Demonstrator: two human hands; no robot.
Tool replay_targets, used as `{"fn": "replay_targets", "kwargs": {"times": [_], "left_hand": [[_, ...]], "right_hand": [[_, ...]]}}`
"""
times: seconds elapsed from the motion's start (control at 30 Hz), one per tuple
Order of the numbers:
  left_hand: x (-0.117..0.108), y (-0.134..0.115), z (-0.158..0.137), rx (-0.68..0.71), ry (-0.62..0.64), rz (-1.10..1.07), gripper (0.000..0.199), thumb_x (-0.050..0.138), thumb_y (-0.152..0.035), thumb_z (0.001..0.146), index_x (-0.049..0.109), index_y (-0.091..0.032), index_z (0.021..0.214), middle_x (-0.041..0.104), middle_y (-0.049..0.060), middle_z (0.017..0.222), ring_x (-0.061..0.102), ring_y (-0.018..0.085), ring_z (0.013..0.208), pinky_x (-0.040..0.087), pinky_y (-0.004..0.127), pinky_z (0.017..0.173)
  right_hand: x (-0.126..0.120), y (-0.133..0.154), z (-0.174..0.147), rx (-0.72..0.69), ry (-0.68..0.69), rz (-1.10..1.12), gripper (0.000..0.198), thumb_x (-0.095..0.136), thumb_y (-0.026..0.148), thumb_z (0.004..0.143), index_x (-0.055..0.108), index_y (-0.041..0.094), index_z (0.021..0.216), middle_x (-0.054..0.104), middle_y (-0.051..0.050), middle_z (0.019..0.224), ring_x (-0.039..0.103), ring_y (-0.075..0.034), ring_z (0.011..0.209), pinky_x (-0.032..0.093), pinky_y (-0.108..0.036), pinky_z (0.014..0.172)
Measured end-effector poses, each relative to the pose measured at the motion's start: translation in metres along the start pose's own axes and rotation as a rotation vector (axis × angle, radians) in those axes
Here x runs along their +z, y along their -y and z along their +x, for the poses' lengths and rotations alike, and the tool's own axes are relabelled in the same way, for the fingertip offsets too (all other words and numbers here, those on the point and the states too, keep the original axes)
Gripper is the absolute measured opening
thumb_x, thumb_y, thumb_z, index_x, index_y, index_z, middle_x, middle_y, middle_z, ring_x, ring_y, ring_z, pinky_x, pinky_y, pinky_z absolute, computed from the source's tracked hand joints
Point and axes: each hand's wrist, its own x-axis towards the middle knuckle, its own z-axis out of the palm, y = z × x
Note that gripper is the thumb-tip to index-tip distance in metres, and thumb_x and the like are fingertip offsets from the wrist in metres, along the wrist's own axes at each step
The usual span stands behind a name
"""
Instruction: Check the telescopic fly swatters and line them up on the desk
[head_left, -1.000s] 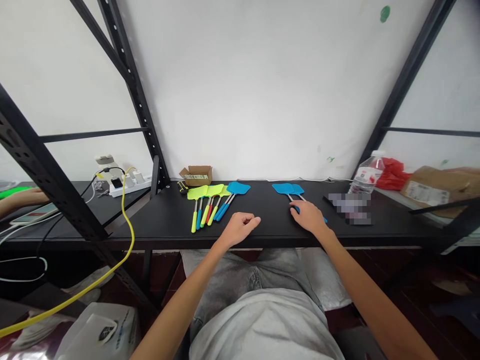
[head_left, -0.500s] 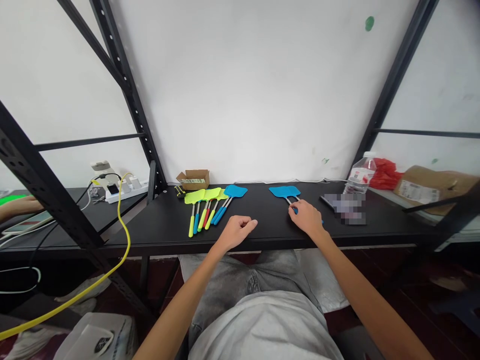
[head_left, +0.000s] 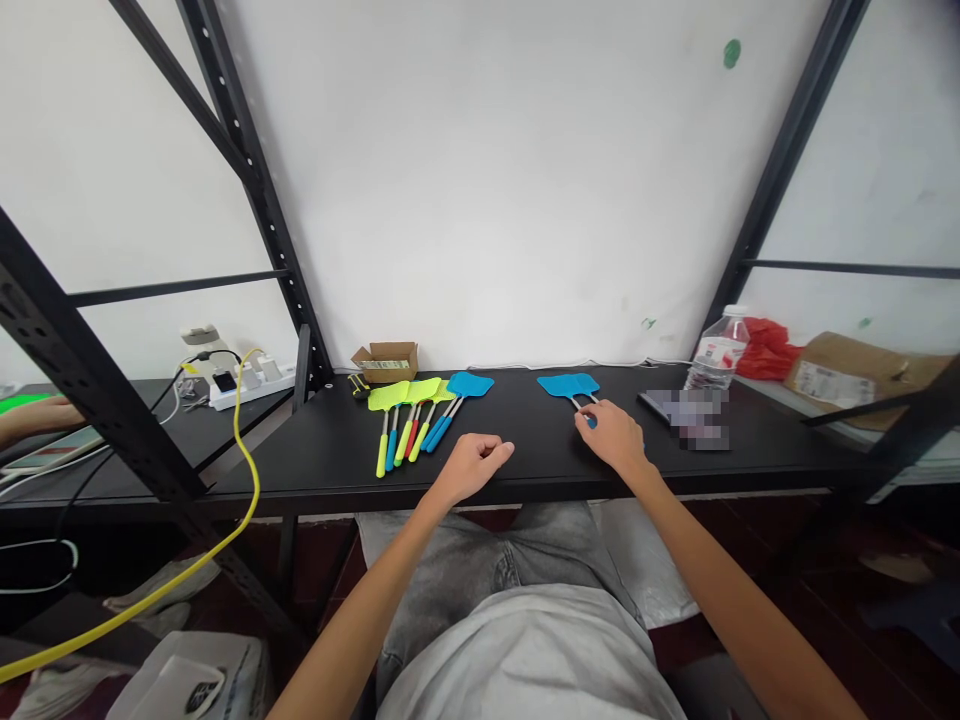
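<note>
On the right half of the black table, two blue fly swatters (head_left: pixel 566 384) lie with their heads overlapping toward the wall. My right hand (head_left: pixel 613 436) is closed over their handles, so most of the handles are hidden; a bit of blue shows by the fingers. My left hand (head_left: pixel 474 464) rests near the front edge in a loose fist, with nothing visible in it. Left of it lies a fanned row of fly swatters: several yellow-green ones (head_left: pixel 388 396) and blue ones (head_left: pixel 469 385), with yellow, blue and red handles pointing toward me.
A small open cardboard box (head_left: pixel 395 361) stands behind the row. To the right are a phone (head_left: pixel 657 404), partly blurred out, a plastic bottle (head_left: pixel 718 352), a red bag (head_left: pixel 768 348) and a brown package (head_left: pixel 862 375). A yellow cable (head_left: pixel 251 460) hangs at left. Another person's hand (head_left: pixel 41 415) is far left.
Both hands and the fly swatters stay in place. Only the camera view has shifted very slightly.
</note>
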Motion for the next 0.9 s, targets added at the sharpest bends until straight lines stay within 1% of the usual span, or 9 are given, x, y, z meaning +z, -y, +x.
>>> {"fn": "replay_targets", "kwargs": {"times": [0.13,0.2,0.3,0.37,0.43,0.53,0.6,0.7,0.9], "left_hand": [[0.001,0.000,0.000,0.009,-0.019,0.038,0.047,0.042,-0.048,0.093,0.029,-0.019,0.059,0.025,-0.005,0.058,0.026,0.009,0.055,0.019,0.026,0.054],[0.001,0.000,-0.001,0.019,-0.048,0.118,0.047,0.043,-0.046,0.093,0.030,-0.018,0.058,0.025,-0.005,0.056,0.027,0.009,0.054,0.020,0.026,0.054],[0.001,0.000,0.000,0.035,-0.102,0.336,0.040,0.044,-0.041,0.093,0.042,-0.018,0.060,0.038,-0.003,0.056,0.037,0.011,0.056,0.025,0.026,0.056],[-0.001,0.002,0.001,0.053,-0.151,0.507,0.031,0.046,-0.036,0.092,0.053,-0.019,0.067,0.052,-0.001,0.065,0.047,0.014,0.063,0.031,0.027,0.061],[-0.005,0.007,0.002,0.062,-0.222,0.675,0.022,0.048,-0.032,0.090,0.061,-0.019,0.077,0.062,0.003,0.081,0.055,0.018,0.078,0.037,0.029,0.072],[-0.012,0.017,0.002,0.007,-0.334,0.882,0.019,0.051,-0.030,0.088,0.067,-0.021,0.094,0.064,0.009,0.107,0.056,0.026,0.102,0.038,0.037,0.089],[-0.015,0.024,0.001,-0.065,-0.365,0.962,0.024,0.052,-0.031,0.087,0.068,-0.020,0.102,0.063,0.011,0.115,0.054,0.030,0.110,0.037,0.041,0.094],[-0.017,0.029,0.000,-0.122,-0.344,1.011,0.026,0.051,-0.032,0.088,0.070,-0.020,0.101,0.064,0.011,0.112,0.055,0.030,0.108,0.036,0.044,0.096],[-0.016,0.028,0.000,-0.091,-0.294,1.017,0.026,0.048,-0.031,0.091,0.071,-0.020,0.094,0.066,0.010,0.095,0.055,0.029,0.101,0.040,0.040,0.089]], "right_hand": [[0.000,0.000,0.000,-0.007,-0.006,0.001,0.031,0.045,0.041,0.093,0.071,0.024,0.094,0.066,-0.007,0.101,0.063,-0.022,0.088,0.038,-0.028,0.064],[-0.001,0.000,0.000,-0.003,-0.004,0.007,0.031,0.045,0.041,0.093,0.071,0.024,0.095,0.067,-0.008,0.101,0.063,-0.022,0.088,0.037,-0.028,0.063],[-0.001,0.000,0.000,0.005,-0.010,0.015,0.031,0.046,0.041,0.093,0.071,0.024,0.095,0.067,-0.007,0.101,0.063,-0.022,0.088,0.036,-0.029,0.062],[0.000,0.000,0.001,0.001,-0.022,0.019,0.030,0.046,0.041,0.093,0.071,0.024,0.095,0.067,-0.007,0.101,0.063,-0.022,0.088,0.036,-0.029,0.062],[0.000,-0.001,0.001,-0.002,-0.032,0.022,0.030,0.046,0.041,0.092,0.071,0.024,0.093,0.067,-0.007,0.100,0.063,-0.022,0.087,0.035,-0.028,0.061],[0.001,-0.002,0.001,0.000,-0.044,0.024,0.029,0.046,0.040,0.092,0.071,0.025,0.091,0.068,-0.006,0.098,0.063,-0.022,0.085,0.035,-0.028,0.061],[0.001,-0.003,0.001,0.003,-0.048,0.024,0.029,0.047,0.041,0.092,0.071,0.025,0.091,0.068,-0.006,0.098,0.063,-0.022,0.085,0.035,-0.028,0.060],[0.001,-0.003,0.002,0.013,-0.038,0.029,0.029,0.047,0.041,0.091,0.071,0.025,0.092,0.068,-0.006,0.099,0.063,-0.023,0.086,0.036,-0.029,0.061],[-0.001,-0.001,0.002,0.024,-0.023,0.038,0.029,0.047,0.041,0.092,0.071,0.025,0.094,0.067,-0.007,0.100,0.063,-0.023,0.087,0.039,-0.028,0.065]]}}
